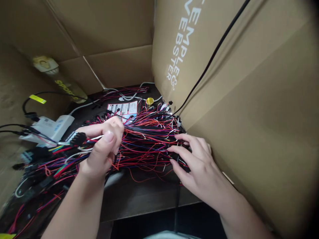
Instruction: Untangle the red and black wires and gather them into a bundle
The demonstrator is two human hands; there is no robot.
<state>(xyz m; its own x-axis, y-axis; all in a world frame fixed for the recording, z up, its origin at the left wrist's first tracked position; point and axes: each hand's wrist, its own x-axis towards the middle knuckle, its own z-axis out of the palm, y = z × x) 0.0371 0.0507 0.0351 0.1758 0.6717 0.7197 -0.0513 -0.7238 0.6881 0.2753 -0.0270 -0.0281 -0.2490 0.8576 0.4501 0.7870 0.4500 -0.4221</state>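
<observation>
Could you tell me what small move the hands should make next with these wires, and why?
Probably draw the left hand leftward, since it pinches a few strands while the right hand presses its fingers flat on the wire bundle, whose red and black strands lie tangled on the table.

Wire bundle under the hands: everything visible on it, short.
The wire bundle is a thick, loose mass of thin insulated wires, mostly red and black with some blue and white strands, lying roughly flat across the dark table. Stray red ends curl off its near edge. The left hand pinches strands at its left end; the right hand rests fingers spread on its right end, beside the cardboard box.
</observation>
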